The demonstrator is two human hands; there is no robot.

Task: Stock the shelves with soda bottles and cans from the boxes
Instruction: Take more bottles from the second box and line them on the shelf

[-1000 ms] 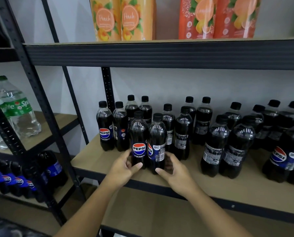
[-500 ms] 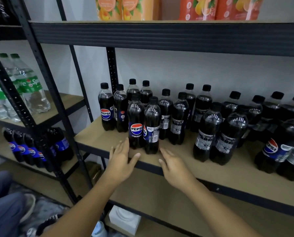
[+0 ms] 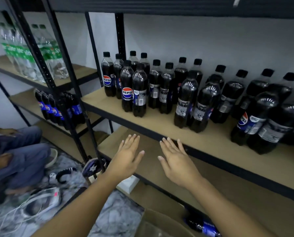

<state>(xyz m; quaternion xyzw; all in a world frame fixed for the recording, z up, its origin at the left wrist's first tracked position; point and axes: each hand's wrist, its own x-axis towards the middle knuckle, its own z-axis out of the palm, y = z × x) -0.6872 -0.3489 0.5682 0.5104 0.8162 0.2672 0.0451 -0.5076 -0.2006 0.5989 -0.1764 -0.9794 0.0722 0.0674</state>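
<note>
Both the left hand (image 3: 127, 156) and the right hand (image 3: 176, 159) are held flat, fingers straight, gripping nothing; Pepsi bottles (image 3: 133, 93) are seen beyond them on the shelf (image 3: 160, 124).

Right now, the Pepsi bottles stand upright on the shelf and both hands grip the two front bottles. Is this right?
Not quite. The Pepsi bottles stand upright on the shelf, but the head view shows the left hand and the right hand open, fingers straight, holding nothing, clear of the bottles.
</note>
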